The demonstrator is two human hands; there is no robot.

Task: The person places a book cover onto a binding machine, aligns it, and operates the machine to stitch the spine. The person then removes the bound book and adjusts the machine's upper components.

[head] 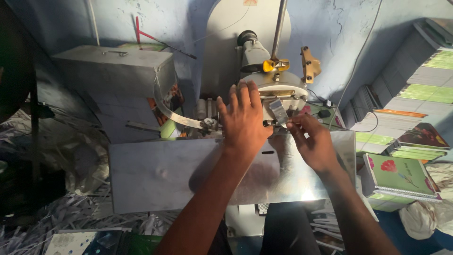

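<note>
Left hand (243,120) lay flat, fingers spread, palm down against the machine head (278,89), gripping nothing that could be seen. Right hand (314,144) was pinched, thumb and forefinger closed near the small metal tab (278,112) hanging at the front of the head; whether it actually held the tab or something thinner could not be told. Both hands sat just above the shiny metal work plate (160,172), right at the head's lower edge. Yellow clamp pieces (276,64) were on top, a curved metal strip (177,118) fed in from the left. Grey box (113,71) behind, paper shreds (85,219) on the floor, stacked notebooks (401,177) to the right. Risk, judged: fingers that close to the working point could get nipped if the head cycled; a slipped pinch could also knock the tab askew.
</note>
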